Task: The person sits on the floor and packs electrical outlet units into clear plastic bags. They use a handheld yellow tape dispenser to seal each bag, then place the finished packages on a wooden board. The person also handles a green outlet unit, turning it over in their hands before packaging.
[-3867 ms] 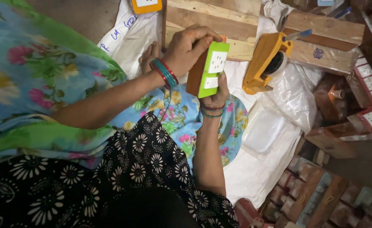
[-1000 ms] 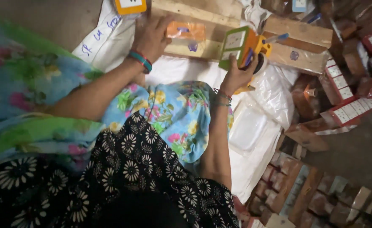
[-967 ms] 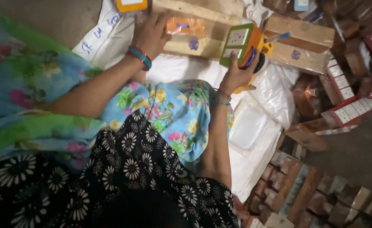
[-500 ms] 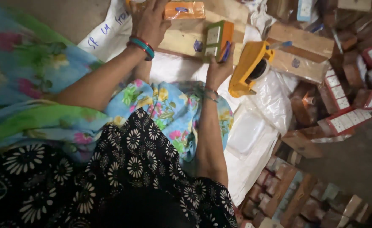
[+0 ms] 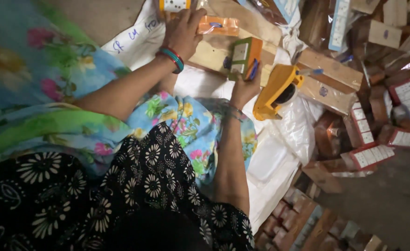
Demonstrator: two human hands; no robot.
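My right hand [image 5: 243, 87] grips the small green-and-orange box [image 5: 245, 56] by its lower edge, light and stiff I'd judge, while my left hand [image 5: 182, 29] presses flat and open on the orange packet [image 5: 220, 25].

two hands [image 5: 182, 29], one yellow tape dispenser [image 5: 274, 90]

Tape dispenser [image 5: 279, 90] right of box [image 5: 244, 58]

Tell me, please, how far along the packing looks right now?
Done: wrapped packs are piled at the side. In hand: the right hand holds a small box and the left hand presses an orange packet. Left: the yellow tape dispenser lies unused.
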